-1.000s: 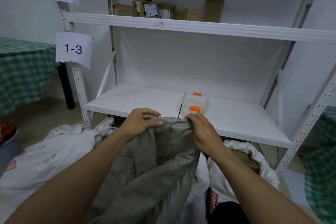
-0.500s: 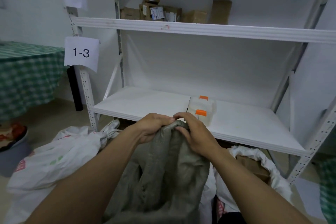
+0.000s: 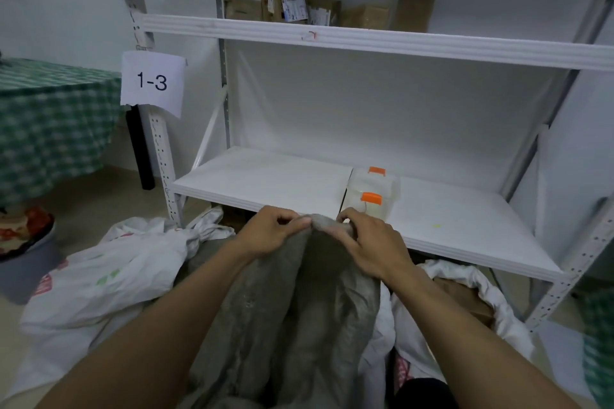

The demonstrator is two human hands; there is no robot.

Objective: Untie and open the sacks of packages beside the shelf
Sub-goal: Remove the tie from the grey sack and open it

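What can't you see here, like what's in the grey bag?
1. Head view: what is inside the grey sack; its bunched cloth hides it.
2. Head view: any tie at its mouth; the left hand and right hand pinching it cover it.
3. Head view: print on the top-shelf boxes; too small and blurred.
4. Head view: the grey tub; cut off by the left edge.
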